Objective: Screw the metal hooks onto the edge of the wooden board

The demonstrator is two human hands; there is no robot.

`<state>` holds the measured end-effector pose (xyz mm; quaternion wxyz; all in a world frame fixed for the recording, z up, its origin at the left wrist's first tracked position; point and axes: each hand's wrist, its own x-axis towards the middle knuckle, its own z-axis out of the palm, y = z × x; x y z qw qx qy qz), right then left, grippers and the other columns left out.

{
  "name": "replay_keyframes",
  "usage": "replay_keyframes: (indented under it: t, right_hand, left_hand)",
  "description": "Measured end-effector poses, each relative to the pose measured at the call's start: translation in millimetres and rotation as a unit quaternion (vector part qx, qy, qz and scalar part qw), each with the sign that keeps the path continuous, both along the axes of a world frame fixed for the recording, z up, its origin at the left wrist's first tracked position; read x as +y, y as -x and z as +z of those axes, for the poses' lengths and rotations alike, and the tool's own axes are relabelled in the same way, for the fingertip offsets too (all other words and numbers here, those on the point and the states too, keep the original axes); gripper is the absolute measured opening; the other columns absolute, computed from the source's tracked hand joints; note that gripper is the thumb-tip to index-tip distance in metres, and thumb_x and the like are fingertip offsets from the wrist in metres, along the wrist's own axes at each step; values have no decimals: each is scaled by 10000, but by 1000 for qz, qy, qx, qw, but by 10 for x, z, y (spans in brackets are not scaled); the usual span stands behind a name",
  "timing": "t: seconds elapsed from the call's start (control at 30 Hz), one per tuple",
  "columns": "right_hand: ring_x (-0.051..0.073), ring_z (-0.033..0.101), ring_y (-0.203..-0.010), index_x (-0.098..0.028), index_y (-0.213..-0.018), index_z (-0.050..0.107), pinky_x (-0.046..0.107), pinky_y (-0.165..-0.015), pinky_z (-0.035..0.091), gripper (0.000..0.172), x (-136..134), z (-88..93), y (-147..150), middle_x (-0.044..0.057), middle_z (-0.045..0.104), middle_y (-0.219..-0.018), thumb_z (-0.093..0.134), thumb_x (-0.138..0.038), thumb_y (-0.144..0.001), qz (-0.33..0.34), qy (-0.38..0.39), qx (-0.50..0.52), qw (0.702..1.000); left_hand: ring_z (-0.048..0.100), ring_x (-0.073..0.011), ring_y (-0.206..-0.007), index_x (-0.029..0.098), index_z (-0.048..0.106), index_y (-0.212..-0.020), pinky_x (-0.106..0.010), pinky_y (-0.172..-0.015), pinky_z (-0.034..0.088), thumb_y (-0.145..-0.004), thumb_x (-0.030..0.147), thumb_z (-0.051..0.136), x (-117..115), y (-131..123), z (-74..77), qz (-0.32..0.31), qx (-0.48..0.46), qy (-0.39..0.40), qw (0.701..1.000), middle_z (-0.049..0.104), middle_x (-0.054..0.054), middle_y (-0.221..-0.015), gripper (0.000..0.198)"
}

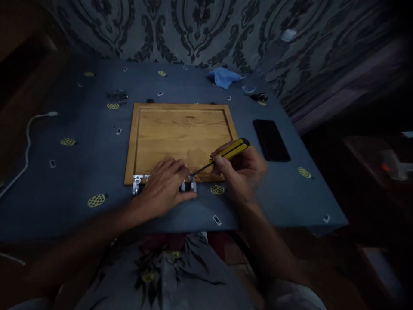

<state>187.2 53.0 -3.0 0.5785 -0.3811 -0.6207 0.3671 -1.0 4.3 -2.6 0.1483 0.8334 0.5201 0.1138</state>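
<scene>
A framed wooden panel [180,133] lies flat on a table covered with a blue cloth [80,146]. Metal hinges are fixed along its near edge, one at the left [137,183] and one by the middle [191,184]. My left hand [166,186] rests on that near edge with its fingers curled down over the hardware between the hinges. My right hand [240,170] grips a yellow and black screwdriver [226,153], whose tip points down at the middle hinge.
A black phone [271,140] lies right of the panel. A blue rag [224,77] sits at the back. A white cable [27,142] runs along the left. Small screws and fittings [116,95] are scattered over the cloth. A patterned wall stands behind the table.
</scene>
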Motion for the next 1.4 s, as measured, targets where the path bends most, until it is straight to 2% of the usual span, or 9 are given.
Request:
replay_keyframes:
  t: [0.37, 0.47, 0.63, 0.77, 0.83, 1.1, 1.2, 1.33, 1.4]
  right_hand:
    - [107, 571, -604, -232, -807, 676, 235, -501, 496, 266, 8, -13, -30, -34, 637, -733, 880, -401, -778, 1, 14, -38, 999]
    - [113, 632, -640, -233, -805, 673, 223, -509, 515, 286, 8, 67, -13, -26, 705, -777, 922, -358, -738, 41, 11, -19, 999]
    - [115, 676, -626, -251, -880, 625, 183, -436, 507, 396, 27, 223, -20, -32, 755, -840, 961, -342, -691, 122, 79, -5, 989]
    - [106, 710, -664, -257, -1161, 688, 210, -570, 594, 343, 58, 346, -89, 6, 753, -969, 818, -400, -877, 222, 85, -50, 970]
    - [90, 691, -610, -239, -1201, 701, 218, -573, 596, 298, 82, 405, -113, 20, 743, -978, 704, -426, -968, 257, 82, -69, 960]
    - [80, 605, -546, -173, -856, 706, 194, -449, 521, 327, 222, 490, -29, 31, 750, -855, 885, -439, -788, 236, 63, -96, 965]
    - [92, 639, -582, -188, -914, 697, 188, -463, 526, 344, 252, 459, -22, 20, 761, -844, 902, -425, -773, 246, 61, -61, 965]
    - [79, 658, -550, -195, -1146, 723, 210, -514, 580, 338, 272, 434, -73, 39, 789, -953, 785, -424, -905, 287, 69, -50, 954]
    - [61, 636, -505, -188, -1105, 738, 202, -501, 577, 287, 276, 431, -89, 35, 791, -946, 764, -410, -925, 290, 60, -47, 954]
  left_hand:
    - [607, -302, -1099, 181, 661, -1132, -428, -941, 478, -884, 476, 811, -11, -7, -2, 7, -7, 10, 1000, 668, -74, -1116, 414]
    - [605, -297, -1100, 186, 656, -1158, -427, -947, 476, -894, 485, 799, -9, -9, 16, 4, -2, 12, 1000, 667, -67, -1121, 425]
    - [607, -302, -1103, 170, 665, -1164, -434, -946, 482, -883, 488, 810, -6, -13, 30, 5, 8, 20, 1000, 671, -74, -1128, 448]
    - [608, -312, -1111, 158, 680, -1139, -444, -951, 483, -879, 493, 811, -3, -14, 27, 6, 13, 22, 1000, 674, -84, -1125, 444]
    - [608, -315, -1114, 155, 684, -1133, -449, -953, 483, -883, 492, 806, -2, -12, 29, 3, 14, 21, 1000, 675, -88, -1132, 437]
    - [619, -309, -1106, 168, 685, -1110, -442, -942, 488, -868, 475, 827, -4, -14, 34, 11, 7, 26, 1000, 687, -82, -1138, 416]
    - [618, -306, -1112, 167, 681, -1112, -444, -966, 487, -865, 475, 831, -7, -14, 36, 12, 8, 18, 1000, 688, -83, -1134, 422]
    - [617, -303, -1089, 158, 683, -1080, -449, -967, 492, -868, 500, 819, -8, -9, 38, 9, 8, 17, 1000, 691, -80, -1096, 425]
    - [617, -299, -1078, 157, 682, -1069, -444, -960, 493, -870, 503, 817, -8, -9, 35, 9, 6, 15, 1000, 690, -79, -1093, 421]
